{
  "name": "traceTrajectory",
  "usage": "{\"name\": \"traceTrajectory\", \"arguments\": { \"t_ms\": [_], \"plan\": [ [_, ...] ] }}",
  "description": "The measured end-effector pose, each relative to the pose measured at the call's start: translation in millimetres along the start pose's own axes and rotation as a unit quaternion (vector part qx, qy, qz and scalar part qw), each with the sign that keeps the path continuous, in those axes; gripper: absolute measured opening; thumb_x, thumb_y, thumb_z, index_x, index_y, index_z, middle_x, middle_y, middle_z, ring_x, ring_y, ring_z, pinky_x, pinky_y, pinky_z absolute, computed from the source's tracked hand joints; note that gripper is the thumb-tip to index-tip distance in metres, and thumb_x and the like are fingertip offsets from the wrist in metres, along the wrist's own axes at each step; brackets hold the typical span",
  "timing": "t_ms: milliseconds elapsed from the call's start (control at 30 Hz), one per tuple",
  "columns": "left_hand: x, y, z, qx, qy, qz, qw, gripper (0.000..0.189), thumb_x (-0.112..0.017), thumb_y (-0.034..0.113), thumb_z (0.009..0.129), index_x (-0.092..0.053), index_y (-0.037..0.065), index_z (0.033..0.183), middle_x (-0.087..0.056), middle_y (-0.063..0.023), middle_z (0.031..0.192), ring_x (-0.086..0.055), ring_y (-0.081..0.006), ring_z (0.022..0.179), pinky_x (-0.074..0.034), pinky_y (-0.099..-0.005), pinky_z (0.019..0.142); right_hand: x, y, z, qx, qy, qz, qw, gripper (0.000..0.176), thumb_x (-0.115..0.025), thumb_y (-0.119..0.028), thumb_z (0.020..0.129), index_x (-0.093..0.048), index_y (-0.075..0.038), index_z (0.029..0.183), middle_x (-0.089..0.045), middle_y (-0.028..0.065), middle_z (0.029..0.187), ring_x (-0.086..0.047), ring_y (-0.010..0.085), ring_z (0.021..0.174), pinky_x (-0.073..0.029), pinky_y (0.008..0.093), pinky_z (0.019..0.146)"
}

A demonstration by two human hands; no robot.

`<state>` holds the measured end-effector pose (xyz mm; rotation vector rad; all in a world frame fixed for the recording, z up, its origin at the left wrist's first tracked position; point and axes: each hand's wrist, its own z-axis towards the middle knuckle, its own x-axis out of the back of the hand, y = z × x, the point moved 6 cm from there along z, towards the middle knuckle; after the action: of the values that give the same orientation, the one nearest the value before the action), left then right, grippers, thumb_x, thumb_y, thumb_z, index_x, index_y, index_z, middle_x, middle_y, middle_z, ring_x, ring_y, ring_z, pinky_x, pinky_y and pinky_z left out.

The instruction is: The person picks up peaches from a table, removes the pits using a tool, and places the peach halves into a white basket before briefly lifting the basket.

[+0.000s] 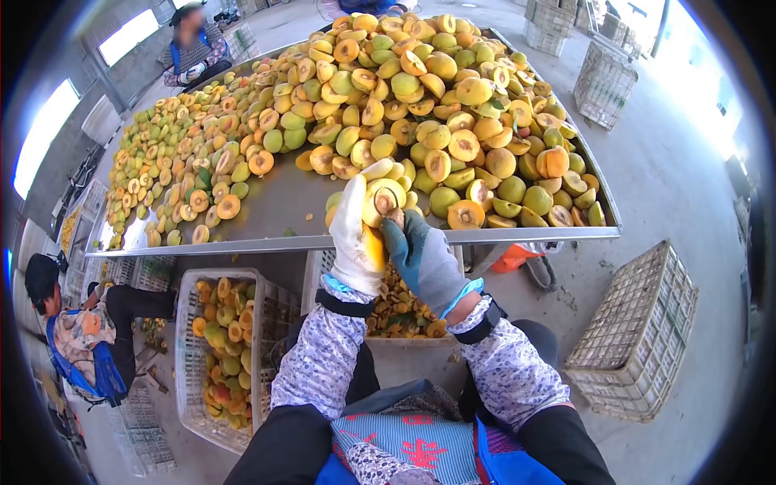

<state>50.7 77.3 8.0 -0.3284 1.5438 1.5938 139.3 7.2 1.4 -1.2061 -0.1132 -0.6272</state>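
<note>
My left hand, in a white glove with a yellow-stained palm, is closed around a cut apricot above the near edge of the table. The apricot's cut face and brown centre point toward my right hand. My right hand, in a grey and blue glove, is closed with its fingertips against the fruit. A small brownish piece shows at those fingertips; I cannot make out what it is. Just beyond both hands lies a large heap of apricot halves, yellow-green outside and orange inside.
The metal table has a raised rim. Below it stand a crate of whole apricots and a crate of small pieces. A white crate stands at right, another farther back. One person sits at left, another beyond the table.
</note>
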Motion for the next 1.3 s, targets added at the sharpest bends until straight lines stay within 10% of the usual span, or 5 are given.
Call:
{"name": "traceTrajectory", "arguments": {
  "t_ms": [433, 733, 833, 933, 1300],
  "plan": [
    [-2, 9, -10, -0.077, -0.020, 0.223, 0.972, 0.043, -0.044, 0.032, 0.109, -0.055, -0.006, 0.126, -0.067, -0.0187, 0.116, -0.069, -0.0287, 0.101, -0.057, -0.0386, 0.091, -3, 0, -13, 0.024, 0.013, -0.038, 0.999, 0.026, -0.062, -0.028, 0.099, -0.061, -0.002, 0.093, -0.062, 0.0274, 0.072, -0.061, 0.0479, 0.068, -0.045, 0.0532, 0.056],
    [4, 10, 1, 0.109, 0.052, 0.263, 0.957, 0.041, -0.053, 0.038, 0.104, -0.068, 0.000, 0.108, -0.073, -0.0108, 0.093, -0.068, -0.0190, 0.072, -0.053, -0.0292, 0.063, -22, 24, -19, -0.016, -0.037, 0.105, 0.994, 0.034, -0.055, -0.034, 0.104, -0.063, -0.002, 0.099, -0.066, 0.0174, 0.074, -0.063, 0.0326, 0.061, -0.047, 0.0436, 0.056],
    [-32, 32, -6, -0.140, 0.040, 0.253, 0.957, 0.033, -0.056, 0.030, 0.105, -0.066, 0.000, 0.113, -0.072, -0.0091, 0.097, -0.068, -0.0159, 0.079, -0.054, -0.0269, 0.069, -26, 7, -19, -0.109, -0.053, 0.304, 0.945, 0.041, -0.047, -0.043, 0.106, -0.061, -0.006, 0.094, -0.059, 0.0049, 0.067, -0.054, 0.0179, 0.051, -0.041, 0.0343, 0.046],
    [-11, 15, -8, -0.133, 0.042, 0.251, 0.958, 0.027, -0.059, 0.024, 0.103, -0.067, -0.001, 0.109, -0.072, -0.0086, 0.100, -0.067, -0.0138, 0.082, -0.054, -0.0262, 0.073, -26, -1, -34, -0.307, -0.183, 0.400, 0.844, 0.044, -0.039, -0.052, 0.107, -0.056, -0.013, 0.092, -0.049, -0.0024, 0.062, -0.042, 0.0094, 0.044, -0.032, 0.0259, 0.039],
    [-7, 18, -3, -0.091, 0.040, 0.392, 0.915, 0.041, -0.053, 0.028, 0.104, -0.072, -0.002, 0.083, -0.072, -0.0081, 0.076, -0.060, -0.0103, 0.060, -0.046, -0.0240, 0.055, -24, -4, -45, -0.359, -0.331, 0.428, 0.760, 0.056, -0.039, -0.063, 0.102, -0.056, -0.011, 0.090, -0.051, 0.0000, 0.065, -0.047, 0.0121, 0.049, -0.039, 0.0277, 0.043]
  ]
}}
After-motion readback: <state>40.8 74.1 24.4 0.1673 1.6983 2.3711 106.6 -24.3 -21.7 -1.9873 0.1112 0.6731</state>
